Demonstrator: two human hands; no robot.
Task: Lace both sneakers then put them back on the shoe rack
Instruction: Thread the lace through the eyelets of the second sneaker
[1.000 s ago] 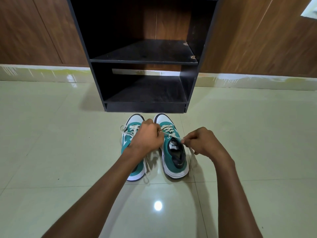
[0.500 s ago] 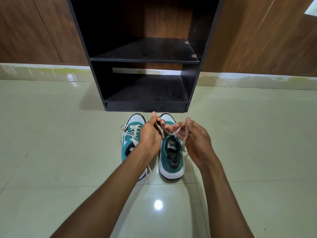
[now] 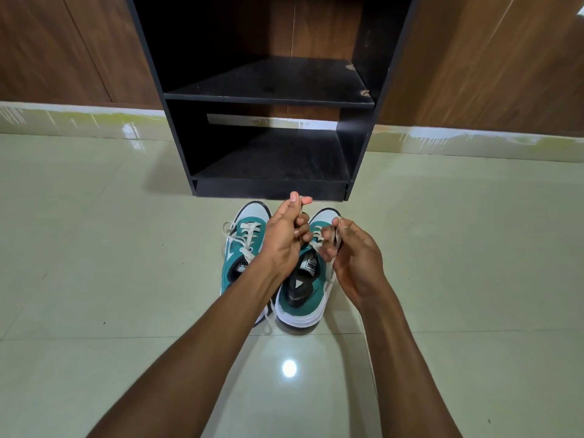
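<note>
Fingers of the left hand [image 3: 284,235] pinch one end of a flat off-white lace [image 3: 317,243] between thumb and forefinger, raised just above the toe of the right-hand sneaker [image 3: 305,279]. Fingers of the right hand [image 3: 355,257] are curled around the other end of the same lace, which loops over them near the shoe's white toe cap. Both hands sit close together at the centre of the frame, over the front eyelets.

That sneaker is teal with a suede-like upper, a thick white rubber sole and a dark padded lining; a small white label shows on its tongue. Just beside it, to the left and touching or nearly so, stands the other sneaker [image 3: 243,248], same colours, its lace already crossed through the eyelets with loose ends trailing onto the floor [image 3: 94,248]. The floor is glossy pale tile with thin grout lines and a bright lamp reflection at lower centre.

Near the toes, in the upper middle of the frame, stands a black boxy shoe rack [image 3: 268,99] with two flat matte shelves, against brown wood-grain panels [image 3: 474,58].
</note>
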